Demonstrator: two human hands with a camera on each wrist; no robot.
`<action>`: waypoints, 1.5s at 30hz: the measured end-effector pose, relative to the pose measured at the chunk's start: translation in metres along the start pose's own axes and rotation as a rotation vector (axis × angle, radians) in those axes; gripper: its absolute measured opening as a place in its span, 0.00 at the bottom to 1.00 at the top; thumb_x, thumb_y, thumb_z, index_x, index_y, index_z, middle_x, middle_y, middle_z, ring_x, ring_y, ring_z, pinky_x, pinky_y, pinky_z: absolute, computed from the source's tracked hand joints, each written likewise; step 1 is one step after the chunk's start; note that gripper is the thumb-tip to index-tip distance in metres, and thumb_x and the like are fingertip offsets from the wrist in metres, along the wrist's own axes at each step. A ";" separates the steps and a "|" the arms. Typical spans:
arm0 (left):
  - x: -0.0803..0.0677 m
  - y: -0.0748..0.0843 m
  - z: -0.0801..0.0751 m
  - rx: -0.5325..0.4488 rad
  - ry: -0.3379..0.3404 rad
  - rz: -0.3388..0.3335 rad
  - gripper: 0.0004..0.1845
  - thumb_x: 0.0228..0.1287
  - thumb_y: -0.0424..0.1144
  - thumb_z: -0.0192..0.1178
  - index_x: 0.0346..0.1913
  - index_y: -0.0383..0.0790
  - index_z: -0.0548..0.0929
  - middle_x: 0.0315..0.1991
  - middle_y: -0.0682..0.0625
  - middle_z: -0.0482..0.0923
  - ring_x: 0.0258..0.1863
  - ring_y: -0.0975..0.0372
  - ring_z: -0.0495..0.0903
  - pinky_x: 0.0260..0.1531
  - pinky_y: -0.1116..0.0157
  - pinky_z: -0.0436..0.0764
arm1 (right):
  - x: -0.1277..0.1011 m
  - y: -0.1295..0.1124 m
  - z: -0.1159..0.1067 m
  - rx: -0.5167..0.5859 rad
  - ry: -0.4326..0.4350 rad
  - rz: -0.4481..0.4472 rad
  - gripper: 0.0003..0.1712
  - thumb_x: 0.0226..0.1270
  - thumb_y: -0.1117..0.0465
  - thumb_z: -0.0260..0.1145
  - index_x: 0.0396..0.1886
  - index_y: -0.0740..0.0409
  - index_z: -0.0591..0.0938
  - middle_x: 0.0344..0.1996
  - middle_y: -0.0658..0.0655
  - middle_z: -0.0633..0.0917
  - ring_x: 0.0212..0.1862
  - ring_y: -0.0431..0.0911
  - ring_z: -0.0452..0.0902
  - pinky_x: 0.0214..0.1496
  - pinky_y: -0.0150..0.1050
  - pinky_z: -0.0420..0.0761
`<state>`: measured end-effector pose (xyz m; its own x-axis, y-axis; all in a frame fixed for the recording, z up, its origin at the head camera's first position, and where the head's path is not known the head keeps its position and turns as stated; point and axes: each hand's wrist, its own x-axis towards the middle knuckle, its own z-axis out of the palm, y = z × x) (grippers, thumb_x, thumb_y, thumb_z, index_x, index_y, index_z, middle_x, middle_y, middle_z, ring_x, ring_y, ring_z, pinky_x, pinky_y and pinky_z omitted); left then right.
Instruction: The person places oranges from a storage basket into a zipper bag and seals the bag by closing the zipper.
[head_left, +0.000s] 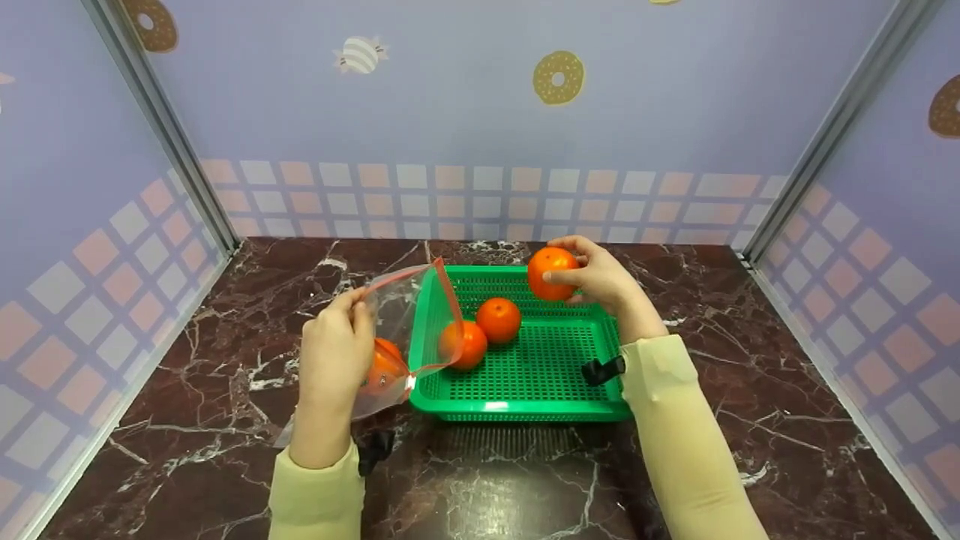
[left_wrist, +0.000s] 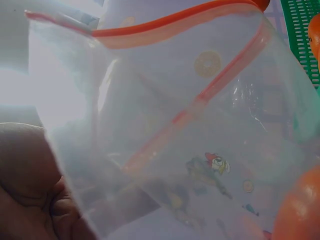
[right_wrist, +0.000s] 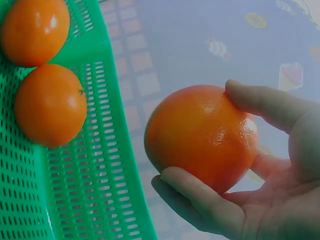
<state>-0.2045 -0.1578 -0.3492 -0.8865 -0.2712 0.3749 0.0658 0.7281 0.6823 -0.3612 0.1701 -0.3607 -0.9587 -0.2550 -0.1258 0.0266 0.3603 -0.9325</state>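
My left hand (head_left: 335, 352) pinches the edge of a clear zip bag (left_wrist: 145, 105) with an orange-red closure strip, its mouth spread toward the basket. Inside the bag lies one orange (head_left: 384, 363). My right hand (head_left: 596, 276) holds another orange (right_wrist: 202, 137) between thumb and fingers, raised above the back right part of a green plastic basket (head_left: 525, 409). Two more oranges sit in the basket's left half, one nearer (head_left: 466, 346) and partly behind the bag's edge, the other (head_left: 499, 321) touching it. Small printed figures show on the bag in the left wrist view.
The basket stands on a dark red marbled tabletop (head_left: 202, 450). Patterned panels (head_left: 465, 112) close off the back and both sides, with metal posts (head_left: 817, 135) at the corners. Each wrist carries a black strap mount (head_left: 375, 450) near the sleeve.
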 end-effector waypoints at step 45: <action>-0.001 -0.002 0.000 0.003 0.021 0.023 0.19 0.77 0.33 0.50 0.61 0.27 0.82 0.36 0.31 0.87 0.22 0.48 0.79 0.29 0.51 0.77 | -0.048 -0.046 0.085 0.052 -0.118 -0.203 0.31 0.63 0.61 0.76 0.65 0.39 0.78 0.65 0.59 0.76 0.57 0.56 0.79 0.49 0.46 0.88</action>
<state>-0.2042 -0.1588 -0.3512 -0.8748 -0.2680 0.4037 0.0845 0.7359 0.6717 -0.2921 0.0892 -0.3410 -0.9061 -0.4220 0.0300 -0.1460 0.2455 -0.9583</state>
